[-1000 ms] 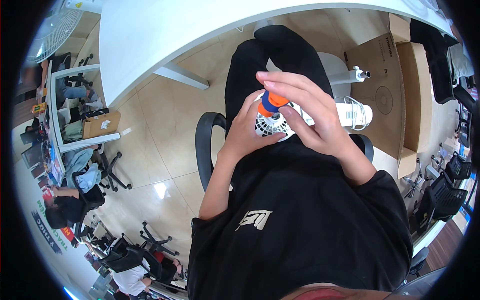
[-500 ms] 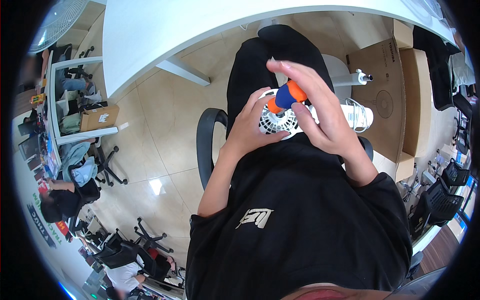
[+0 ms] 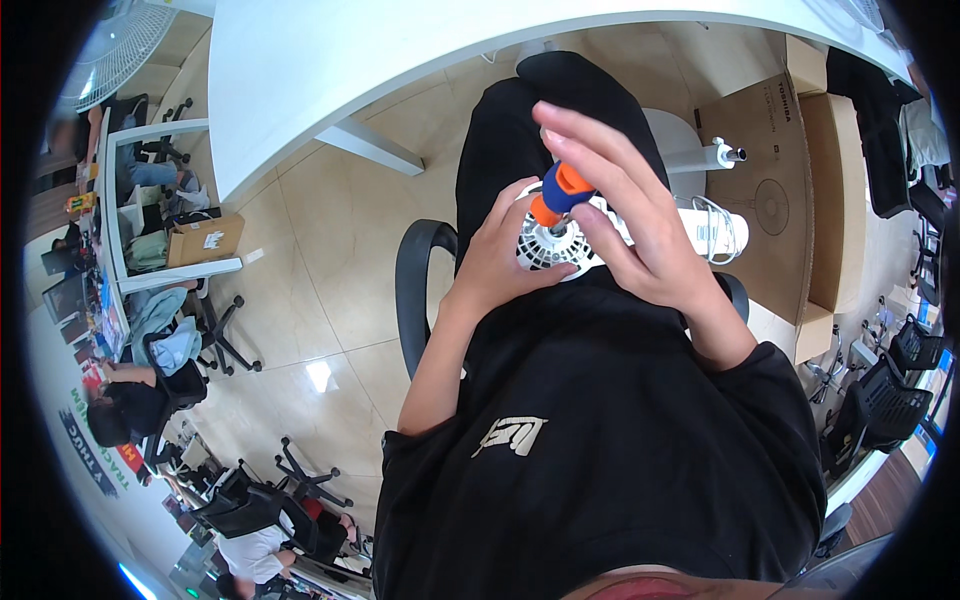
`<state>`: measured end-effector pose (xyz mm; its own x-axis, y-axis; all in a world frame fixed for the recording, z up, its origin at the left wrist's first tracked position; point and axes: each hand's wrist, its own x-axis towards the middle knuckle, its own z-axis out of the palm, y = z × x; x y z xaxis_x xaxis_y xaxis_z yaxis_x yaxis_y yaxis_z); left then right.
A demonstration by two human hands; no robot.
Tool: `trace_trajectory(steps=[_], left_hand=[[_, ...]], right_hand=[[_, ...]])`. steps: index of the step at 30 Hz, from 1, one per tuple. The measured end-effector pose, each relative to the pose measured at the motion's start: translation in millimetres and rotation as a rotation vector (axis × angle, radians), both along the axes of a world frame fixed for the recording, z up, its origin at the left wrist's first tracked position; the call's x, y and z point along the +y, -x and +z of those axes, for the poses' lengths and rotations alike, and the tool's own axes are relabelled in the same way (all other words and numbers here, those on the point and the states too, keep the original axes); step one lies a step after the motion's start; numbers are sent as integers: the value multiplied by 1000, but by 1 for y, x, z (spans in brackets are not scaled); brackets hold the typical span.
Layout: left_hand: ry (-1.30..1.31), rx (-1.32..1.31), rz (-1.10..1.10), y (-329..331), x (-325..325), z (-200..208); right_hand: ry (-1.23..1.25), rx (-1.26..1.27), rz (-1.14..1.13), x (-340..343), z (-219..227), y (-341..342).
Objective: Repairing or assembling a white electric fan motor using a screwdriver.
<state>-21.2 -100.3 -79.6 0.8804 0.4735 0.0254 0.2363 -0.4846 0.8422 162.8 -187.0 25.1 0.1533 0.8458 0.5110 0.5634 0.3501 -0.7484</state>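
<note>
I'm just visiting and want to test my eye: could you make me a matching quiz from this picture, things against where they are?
Things:
1. screwdriver
2. white fan part
3. cardboard box
4. white table

Places:
A. on the floor at the person's right
B. in the right hand
C. steadied by the left hand on the lap
D. ahead, beyond the knees

Pairs: 1-B, 2-C, 3-A, 4-D

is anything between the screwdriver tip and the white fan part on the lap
Nothing visible. The right hand holds the orange and blue screwdriver with its tip down at the centre of the white fan part, which the left hand steadies from the side.
</note>
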Motion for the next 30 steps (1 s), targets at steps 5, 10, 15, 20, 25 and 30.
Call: trace_trajectory(steps=[5, 10, 15, 20, 25, 30], left_hand=[[78, 105, 22, 0, 1, 5], [107, 39, 20, -1, -1, 5], [79, -15, -4, -1, 0, 3], [115, 51, 46, -2, -2, 8], [96, 40, 19, -1, -1, 6], [100, 16, 24, -2, 0, 8]], right_hand=[[2, 55, 21, 1, 2, -4], [-86, -18, -28, -1, -13, -5], [-75, -6, -15, 2, -1, 0], [-48, 21, 14, 0, -2, -3], [-79, 9, -48, -3, -11, -2], [-135, -22, -103, 3, -1, 0]])
